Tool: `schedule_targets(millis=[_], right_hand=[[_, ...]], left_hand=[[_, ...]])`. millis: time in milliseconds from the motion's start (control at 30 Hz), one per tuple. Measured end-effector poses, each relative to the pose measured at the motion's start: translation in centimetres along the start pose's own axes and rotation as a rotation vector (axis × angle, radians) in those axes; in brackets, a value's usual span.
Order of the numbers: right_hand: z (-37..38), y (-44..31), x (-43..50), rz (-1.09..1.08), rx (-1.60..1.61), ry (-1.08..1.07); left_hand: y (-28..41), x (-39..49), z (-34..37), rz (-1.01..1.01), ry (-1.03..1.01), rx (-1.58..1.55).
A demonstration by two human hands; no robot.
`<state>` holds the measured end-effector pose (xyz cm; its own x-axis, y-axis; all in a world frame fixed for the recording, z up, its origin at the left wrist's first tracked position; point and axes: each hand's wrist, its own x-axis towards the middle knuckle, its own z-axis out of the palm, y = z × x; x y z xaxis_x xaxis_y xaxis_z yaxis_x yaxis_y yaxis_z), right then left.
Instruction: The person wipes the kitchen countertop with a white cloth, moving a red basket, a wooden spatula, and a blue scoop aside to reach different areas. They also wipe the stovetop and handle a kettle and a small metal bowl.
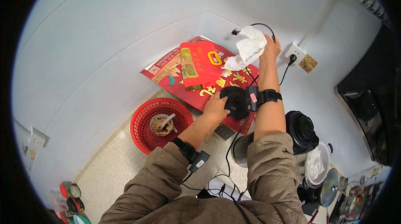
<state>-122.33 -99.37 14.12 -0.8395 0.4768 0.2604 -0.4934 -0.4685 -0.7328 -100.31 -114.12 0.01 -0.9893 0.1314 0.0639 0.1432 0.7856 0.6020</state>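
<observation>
My left hand point(216, 108) rests at the left edge of a black round appliance base point(235, 102), fingers on its top. The base lies on a large red printed package point(200, 98) bearing gold writing. Up near the wall, my right hand point(272, 48) grips a crumpled white cloth or paper towel point(250, 47). A black cord point(265, 25) arcs out of that hand, with a plug point(235, 32) at its far end. The right fingers are partly hidden by the white material. A red bag with a yellow handle point(202, 64) also lies on the package.
A red plastic basket point(138, 123) holds a bowl point(158, 126) with food remains and a white spoon. A wall socket point(296, 51) has a black plug in it. A metal vessel point(240, 152) and a black-topped appliance point(302, 131) stand to the right. Loose cables point(230, 161) cross the counter.
</observation>
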Motion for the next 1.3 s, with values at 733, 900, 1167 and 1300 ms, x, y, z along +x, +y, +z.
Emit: schedule_targets(millis=[733, 900, 1167, 1300], right_hand=[[-0.7, -4.1, -23.2, 0.159, -0.282, -0.453], [-3.0, -10.3, -32.5, -0.061, -0.488, -0.69], [-9.4, -13.9, -42.7, 0.197, -0.686, -0.859], [-12.3, -14.7, -43.1, 0.365, -0.702, -0.784]], left_hand=[[-3.4, 2.0, 4.1, 0.339, 0.332, 0.137], [-2.6, 0.2, 2.6, 0.069, 0.182, -0.055], [-0.8, -6.4, 2.3, 0.172, 0.328, -0.243], [-1.3, -10.4, 3.2, 0.264, 0.444, -0.368]])
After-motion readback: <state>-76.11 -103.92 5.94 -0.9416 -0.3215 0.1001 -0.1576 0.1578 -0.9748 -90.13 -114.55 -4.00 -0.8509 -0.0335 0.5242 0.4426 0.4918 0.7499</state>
